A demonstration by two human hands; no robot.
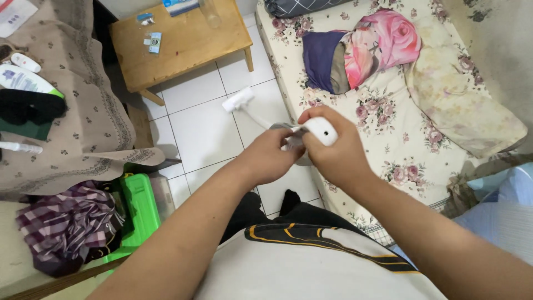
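Small white handheld vacuum, slim wand ending in a flat white nozzle, held in mid-air over the tiled floor between the wooden counter far left and the floral bed right. Right hand grip clamped around the rounded white handle; left hand grip closed on the grey body beside it. Green plastic box near left, contents impossible to tell.

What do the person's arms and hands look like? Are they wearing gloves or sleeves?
No gloves, and no sleeves showing. Both forearms are bare right up to the picture's edge. The left hand and right hand are bare too, with no rings, watch or bracelets that I can see.
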